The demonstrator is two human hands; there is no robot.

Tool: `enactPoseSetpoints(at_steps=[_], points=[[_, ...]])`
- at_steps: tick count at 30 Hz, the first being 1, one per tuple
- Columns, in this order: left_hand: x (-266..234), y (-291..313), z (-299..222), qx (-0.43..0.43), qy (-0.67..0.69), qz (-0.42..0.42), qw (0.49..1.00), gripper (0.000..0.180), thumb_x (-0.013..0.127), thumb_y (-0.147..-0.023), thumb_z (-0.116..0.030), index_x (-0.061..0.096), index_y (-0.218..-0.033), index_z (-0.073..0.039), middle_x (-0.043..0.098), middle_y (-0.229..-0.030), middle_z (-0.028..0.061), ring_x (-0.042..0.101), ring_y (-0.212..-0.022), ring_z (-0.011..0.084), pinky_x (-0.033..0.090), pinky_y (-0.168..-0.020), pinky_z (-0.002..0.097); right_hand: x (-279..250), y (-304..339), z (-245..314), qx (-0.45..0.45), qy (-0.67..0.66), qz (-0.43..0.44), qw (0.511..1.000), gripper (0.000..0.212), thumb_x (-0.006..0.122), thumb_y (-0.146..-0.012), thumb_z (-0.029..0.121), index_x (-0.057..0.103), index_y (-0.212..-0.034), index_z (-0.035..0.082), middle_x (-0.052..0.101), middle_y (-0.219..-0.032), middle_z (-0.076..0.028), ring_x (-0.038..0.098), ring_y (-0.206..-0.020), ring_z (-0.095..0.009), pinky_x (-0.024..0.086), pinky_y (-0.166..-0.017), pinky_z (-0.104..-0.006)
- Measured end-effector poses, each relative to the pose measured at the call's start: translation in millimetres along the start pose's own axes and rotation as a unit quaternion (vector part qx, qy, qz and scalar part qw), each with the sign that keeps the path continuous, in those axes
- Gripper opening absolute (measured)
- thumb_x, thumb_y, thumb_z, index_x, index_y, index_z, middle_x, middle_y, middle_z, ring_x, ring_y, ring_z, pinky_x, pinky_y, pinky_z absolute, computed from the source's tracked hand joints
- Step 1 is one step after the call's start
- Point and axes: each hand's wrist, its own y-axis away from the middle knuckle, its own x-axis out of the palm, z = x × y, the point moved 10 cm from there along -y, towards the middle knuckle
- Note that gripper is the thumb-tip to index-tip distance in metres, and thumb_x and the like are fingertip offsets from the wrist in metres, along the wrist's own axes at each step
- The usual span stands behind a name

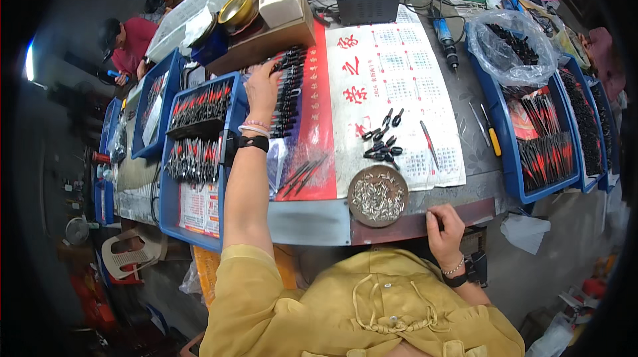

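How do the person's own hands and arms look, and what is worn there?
No gloves. The left hand has a pink bracelet, a pale bangle and a black wristband; the right hand has a thin bracelet and a black strap. The left sleeve is mustard yellow, ending near the elbow.

Grey floor [512, 277], bright tube light [30, 66] at left, beige plastic chair [155, 249], grey table [309, 219]

Narrow black parts [289, 101], packed side by side in long column on bench [478, 157], beside red sheet [322, 124]; tiny silver pieces [379, 196], loose, heaped in round dish [379, 223] near front edge.
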Motion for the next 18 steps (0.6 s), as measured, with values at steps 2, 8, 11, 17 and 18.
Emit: enactPoseSetpoints(at_steps=[2, 8, 11, 17, 18], points=[[13, -2, 6, 0.031, -0.004, 0.000, 1.000, 0.023, 0.065, -0.079, -0.009, 0.063, -0.101, -0.007, 0.065, -0.091, 0.0154, 0.061, -0.086, 0.0342, 0.049, -0.074, 0.0388, 2, -2, 2, -0.011, -0.003, -0.004, 1.000, 0.007, 0.061, -0.080, 0.001, 0.060, -0.087, -0.001, 0.057, -0.074, -0.014, 0.056, -0.059, -0.028, 0.043, -0.054, -0.0325], [38, -9, 19, 0.054, -0.011, 0.045, 0.997, 0.021, 0.069, -0.075, -0.008, 0.059, -0.094, -0.005, 0.066, -0.087, 0.0130, 0.063, -0.082, 0.0333, 0.049, -0.071, 0.0392, 4, -5, 3, -0.026, 0.004, -0.006, 1.000, 0.006, 0.063, -0.077, -0.001, 0.061, -0.083, -0.001, 0.056, -0.068, -0.013, 0.055, -0.054, -0.027, 0.042, -0.049, -0.0332], [46, -14, 22, 0.073, -0.021, 0.072, 0.994, 0.019, 0.067, -0.078, -0.011, 0.058, -0.094, -0.006, 0.065, -0.093, 0.0121, 0.060, -0.089, 0.0321, 0.044, -0.078, 0.0413, 6, -6, 2, -0.032, 0.007, -0.004, 0.999, 0.008, 0.063, -0.075, -0.001, 0.061, -0.082, 0.000, 0.056, -0.067, -0.012, 0.055, -0.053, -0.028, 0.042, -0.049, -0.0336], [55, -19, 25, 0.118, -0.043, 0.095, 0.988, 0.020, 0.068, -0.075, -0.013, 0.059, -0.093, -0.010, 0.062, -0.088, 0.0080, 0.056, -0.089, 0.0315, 0.039, -0.084, 0.0423, 7, -7, 2, -0.037, 0.010, -0.003, 0.999, 0.009, 0.063, -0.074, -0.001, 0.061, -0.083, 0.000, 0.057, -0.068, -0.012, 0.056, -0.055, -0.029, 0.043, -0.049, -0.0344], [55, -19, 25, 0.122, -0.040, 0.095, 0.987, 0.020, 0.068, -0.075, -0.013, 0.059, -0.092, -0.010, 0.061, -0.088, 0.0077, 0.056, -0.088, 0.0312, 0.039, -0.083, 0.0422, 7, -7, 2, -0.042, 0.018, -0.004, 0.999, 0.010, 0.063, -0.074, -0.001, 0.061, -0.083, 0.000, 0.057, -0.068, -0.012, 0.056, -0.055, -0.029, 0.043, -0.049, -0.0344]])
